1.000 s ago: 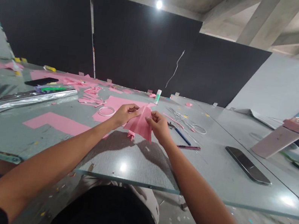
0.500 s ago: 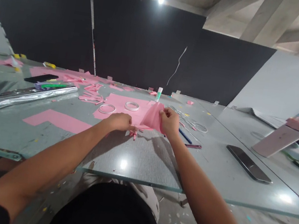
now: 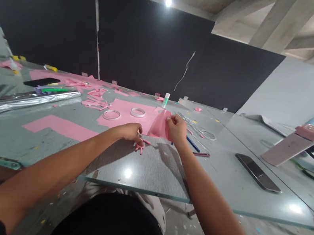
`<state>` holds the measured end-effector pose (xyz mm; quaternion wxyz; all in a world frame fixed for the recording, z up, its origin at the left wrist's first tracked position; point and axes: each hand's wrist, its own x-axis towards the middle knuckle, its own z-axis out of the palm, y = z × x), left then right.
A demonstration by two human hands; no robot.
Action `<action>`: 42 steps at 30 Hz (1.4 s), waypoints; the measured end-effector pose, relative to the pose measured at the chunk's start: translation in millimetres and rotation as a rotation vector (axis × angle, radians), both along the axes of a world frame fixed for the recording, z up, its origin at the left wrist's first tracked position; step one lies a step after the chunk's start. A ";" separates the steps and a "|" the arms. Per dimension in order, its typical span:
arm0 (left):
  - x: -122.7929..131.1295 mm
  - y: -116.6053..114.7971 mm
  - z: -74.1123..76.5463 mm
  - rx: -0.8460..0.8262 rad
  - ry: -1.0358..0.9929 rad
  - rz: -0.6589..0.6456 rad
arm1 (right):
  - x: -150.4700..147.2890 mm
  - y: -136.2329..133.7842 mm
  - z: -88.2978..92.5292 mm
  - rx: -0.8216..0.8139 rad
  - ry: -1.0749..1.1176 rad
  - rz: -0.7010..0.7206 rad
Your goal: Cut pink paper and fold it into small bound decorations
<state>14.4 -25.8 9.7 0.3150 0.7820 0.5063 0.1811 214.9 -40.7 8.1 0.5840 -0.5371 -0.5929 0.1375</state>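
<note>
Pink paper [image 3: 160,126] pinched in right hand [image 3: 176,129], left hand [image 3: 130,132] on pink strips [image 3: 140,147]

Our right hand has its grip pinching the folded pink paper, held tilted just above the bench [image 3: 148,168]. Our left hand sets fingertips on the small pink strips lying on the bench, just beside the paper; we cannot tell whether that grip pinches them. A tape ring [image 3: 137,112] lies behind, a phone [image 3: 257,173] well apart.

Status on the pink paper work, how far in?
Done: cut strips and an L-shaped offcut lie on the table. In hand: right hand holds a folded pink piece; left hand touches a small pink bundle. Left: large pink sheet uncut, glue stick untouched.
</note>
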 end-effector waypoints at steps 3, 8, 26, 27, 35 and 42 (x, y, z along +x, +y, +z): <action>1.8 -9.0 7.5 0.110 0.146 0.068 | 0.8 1.0 -1.0 -0.007 0.009 -0.004; 4.8 -22.8 19.3 -0.015 0.381 -0.172 | -0.5 -2.0 1.5 -0.006 -0.025 -0.015; -9.6 21.5 17.4 -0.004 -0.787 -0.124 | -4.2 -4.2 -1.2 -0.094 -0.120 0.091; -6.3 18.9 17.4 -0.008 -0.792 -0.153 | -7.9 -5.2 -2.1 -0.105 -0.144 0.120; 4.9 5.2 16.9 -0.019 -0.781 -0.045 | -23.7 -11.3 -4.3 -0.094 -0.264 0.256; 8.8 -0.4 17.8 -0.051 -0.762 -0.026 | -23.9 -10.8 -5.3 -0.050 -0.307 0.263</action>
